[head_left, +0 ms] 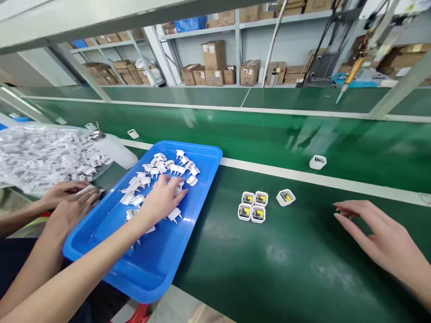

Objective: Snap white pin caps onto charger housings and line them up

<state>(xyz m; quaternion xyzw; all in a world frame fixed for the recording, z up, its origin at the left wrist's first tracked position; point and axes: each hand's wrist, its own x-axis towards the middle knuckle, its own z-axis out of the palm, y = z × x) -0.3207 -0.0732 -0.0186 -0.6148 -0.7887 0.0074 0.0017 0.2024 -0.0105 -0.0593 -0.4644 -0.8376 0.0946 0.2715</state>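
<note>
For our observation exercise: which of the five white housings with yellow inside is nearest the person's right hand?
The lone housing to the right of the block of four: it stands apart, between them and the right hand.

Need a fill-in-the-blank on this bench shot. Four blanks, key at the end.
1. The tray is ____ in color.
2. The hand among the plugs is the camera wearer's ____ one.
3. The tight cluster right of the tray is made up of ____ cases.
4. Inside the clustered cases, the bright-colored parts are ____.

Missing words: blue; left; four; yellow.
</note>
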